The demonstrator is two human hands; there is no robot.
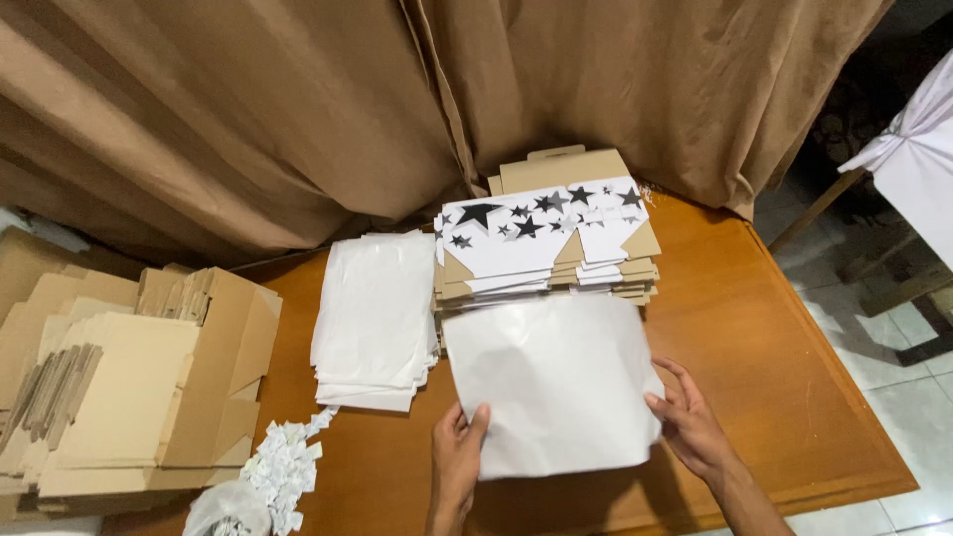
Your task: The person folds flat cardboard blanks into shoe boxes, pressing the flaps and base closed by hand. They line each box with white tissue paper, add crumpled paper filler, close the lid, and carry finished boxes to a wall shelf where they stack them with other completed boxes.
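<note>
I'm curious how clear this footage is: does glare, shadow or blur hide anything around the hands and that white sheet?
Head view: the white sheet is bright and nearly washed out, with soft creases showing; the left hand and right hand are sharp; shadow darkens the wooden table beneath the sheet's near edge; the wide lens bends the table edges.

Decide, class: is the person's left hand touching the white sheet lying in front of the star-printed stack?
Touching. The head view shows the left hand with its thumb lying over the lower left edge of the white sheet, with no gap between them.
</note>
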